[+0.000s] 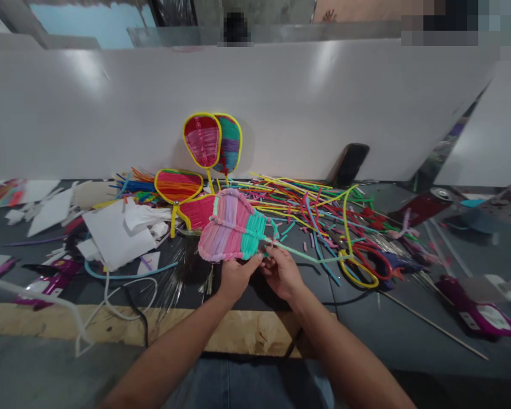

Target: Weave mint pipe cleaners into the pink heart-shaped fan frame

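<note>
While clamping the lower edge of a pink-and-teal pipe-cleaner fan [232,227] at frame centre in the left hand [235,279], pinches its teal end with the right hand [284,271], with fingertips close together.

This looks like a craft workshop; coloured craft stems [281,191] and short clippings litter a dark surface [378,335], with scissors [372,249] among them and paper scraps [117,234] to the left; a striped woven piece [230,227] trails a pale stem; yellow-edged fan shapes [202,142] stand before a white partition [276,96].
</note>
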### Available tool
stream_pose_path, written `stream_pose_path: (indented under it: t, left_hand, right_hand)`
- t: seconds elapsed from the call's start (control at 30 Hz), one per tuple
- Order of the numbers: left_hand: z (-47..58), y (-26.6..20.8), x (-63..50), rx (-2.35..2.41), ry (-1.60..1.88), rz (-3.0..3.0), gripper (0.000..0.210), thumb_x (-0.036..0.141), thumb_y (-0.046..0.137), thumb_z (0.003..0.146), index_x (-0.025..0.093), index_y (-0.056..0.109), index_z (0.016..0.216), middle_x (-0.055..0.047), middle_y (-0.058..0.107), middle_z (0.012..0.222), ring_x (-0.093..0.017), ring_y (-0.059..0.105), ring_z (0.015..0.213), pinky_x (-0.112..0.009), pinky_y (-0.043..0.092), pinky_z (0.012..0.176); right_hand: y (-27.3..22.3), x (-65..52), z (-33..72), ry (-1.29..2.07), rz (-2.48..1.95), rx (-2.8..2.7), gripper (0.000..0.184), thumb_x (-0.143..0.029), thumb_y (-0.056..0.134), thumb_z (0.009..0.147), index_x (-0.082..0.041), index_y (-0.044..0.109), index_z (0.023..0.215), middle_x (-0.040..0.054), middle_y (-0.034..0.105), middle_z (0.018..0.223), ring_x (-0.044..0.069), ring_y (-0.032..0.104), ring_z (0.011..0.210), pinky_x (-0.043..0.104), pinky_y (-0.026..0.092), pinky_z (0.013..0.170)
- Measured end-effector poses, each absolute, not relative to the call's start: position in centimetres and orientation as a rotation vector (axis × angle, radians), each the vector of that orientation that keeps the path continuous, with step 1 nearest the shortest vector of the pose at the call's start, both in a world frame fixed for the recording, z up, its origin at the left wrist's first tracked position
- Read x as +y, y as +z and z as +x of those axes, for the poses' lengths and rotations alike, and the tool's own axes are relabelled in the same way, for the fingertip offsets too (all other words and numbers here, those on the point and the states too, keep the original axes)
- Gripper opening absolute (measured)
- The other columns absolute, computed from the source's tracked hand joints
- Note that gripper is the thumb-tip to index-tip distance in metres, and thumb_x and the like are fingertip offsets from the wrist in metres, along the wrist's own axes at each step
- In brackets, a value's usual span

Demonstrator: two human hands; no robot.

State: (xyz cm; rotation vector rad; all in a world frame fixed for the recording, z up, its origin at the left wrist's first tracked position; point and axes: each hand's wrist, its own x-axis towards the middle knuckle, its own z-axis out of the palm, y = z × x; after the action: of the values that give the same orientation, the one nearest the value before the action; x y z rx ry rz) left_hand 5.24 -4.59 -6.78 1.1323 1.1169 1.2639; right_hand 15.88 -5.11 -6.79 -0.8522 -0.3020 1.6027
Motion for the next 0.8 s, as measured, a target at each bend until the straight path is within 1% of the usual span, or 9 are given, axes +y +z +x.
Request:
stream_pose_path:
  t: [0.07, 0.13, 0.27, 0.33, 0.47, 0.57, 0.67, 0.8]
  left_hand:
    - [5.4, -6.5, -4.5, 1.064, 1.249, 1.07, 0.009, 0.026, 0.072, 0.066, 0.018, 0.07, 0.067, -0.002, 0.071, 0.067, -0.017, 0.066, 0.063, -0.03, 0.053, 0.069]
    - [5.5, -6.1, -4.5, 1.02, 1.253, 0.979, 0.013, 0.026, 0.075, 0.063, 0.017, 0.069, 0.07, -0.002, 0.071, 0.068, -0.016, 0.065, 0.06, -0.028, 0.054, 0.064]
    - [5.0, -5.0, -4.1, 0.956, 1.238, 0.745, 0.025, 0.024, 0.08, 0.055, 0.015, 0.066, 0.074, 0.0, 0.069, 0.068, -0.013, 0.062, 0.056, -0.024, 0.052, 0.053]
    - [4.6, -4.7, -3.8, 0.947, 1.227, 0.654, 0.028, 0.022, 0.081, 0.053, 0.015, 0.066, 0.076, 0.001, 0.069, 0.069, -0.012, 0.063, 0.059, -0.02, 0.051, 0.051]
    - [3.9, -4.5, -3.5, 0.934, 1.159, 0.572, 0.029, 0.02, 0.082, 0.053, 0.015, 0.067, 0.077, 0.0, 0.07, 0.069, -0.012, 0.066, 0.062, -0.016, 0.05, 0.05]
    - [3.9, -4.5, -3.5, 0.919, 1.147, 0.561, 0.028, 0.019, 0.082, 0.052, 0.014, 0.067, 0.076, 0.0, 0.069, 0.067, -0.012, 0.066, 0.061, -0.016, 0.051, 0.051]
    - [4.0, -4.6, -3.5, 0.925, 1.191, 0.562, 0.026, 0.018, 0.083, 0.051, 0.013, 0.066, 0.07, 0.001, 0.068, 0.065, -0.01, 0.065, 0.06, -0.017, 0.053, 0.054]
    - [4.2, -4.6, -3.4, 0.927, 1.321, 0.589, 0.025, 0.017, 0.083, 0.052, 0.013, 0.066, 0.07, 0.002, 0.067, 0.066, -0.009, 0.063, 0.06, -0.018, 0.054, 0.057]
  right_hand:
    - [-6.7, -5.1, 16.0, 1.623, -0.836, -0.308, 0.027, -0.03, 0.075, 0.058, -0.018, 0.06, 0.077, -0.0087, 0.045, 0.045, 0.005, 0.042, 0.04, 0.015, 0.025, 0.036]
    - [-6.7, -5.1, 16.0, 1.606, -0.842, -0.321, 0.027, -0.031, 0.075, 0.059, -0.018, 0.061, 0.077, -0.0071, 0.047, 0.048, 0.006, 0.043, 0.041, 0.016, 0.025, 0.036]
    - [-6.8, -5.3, 16.0, 1.563, -0.809, -0.417, 0.027, -0.034, 0.076, 0.061, -0.02, 0.062, 0.079, -0.0031, 0.056, 0.061, 0.009, 0.051, 0.051, 0.02, 0.035, 0.043]
    - [-6.9, -5.4, 16.1, 1.541, -0.789, -0.52, 0.027, -0.034, 0.076, 0.061, -0.021, 0.063, 0.081, -0.0031, 0.057, 0.065, 0.009, 0.048, 0.053, 0.021, 0.038, 0.048]
    - [-7.3, -5.4, 16.5, 1.455, -0.853, -0.79, 0.025, -0.036, 0.074, 0.066, -0.021, 0.063, 0.081, -0.0028, 0.057, 0.071, 0.007, 0.043, 0.054, 0.021, 0.037, 0.05]
    - [-7.6, -5.2, 16.7, 1.348, -0.963, -0.859, 0.024, -0.041, 0.07, 0.07, -0.021, 0.06, 0.079, -0.0047, 0.052, 0.063, 0.007, 0.041, 0.051, 0.022, 0.034, 0.049]
    - [-7.7, -5.0, 16.6, 1.275, -1.042, -0.83, 0.028, -0.044, 0.067, 0.072, -0.02, 0.058, 0.082, -0.007, 0.046, 0.054, 0.008, 0.041, 0.048, 0.022, 0.034, 0.047]
    - [-7.6, -5.1, 16.3, 1.352, -0.962, -0.747, 0.028, -0.045, 0.066, 0.073, -0.019, 0.056, 0.079, -0.0082, 0.043, 0.052, 0.007, 0.039, 0.045, 0.022, 0.033, 0.046]
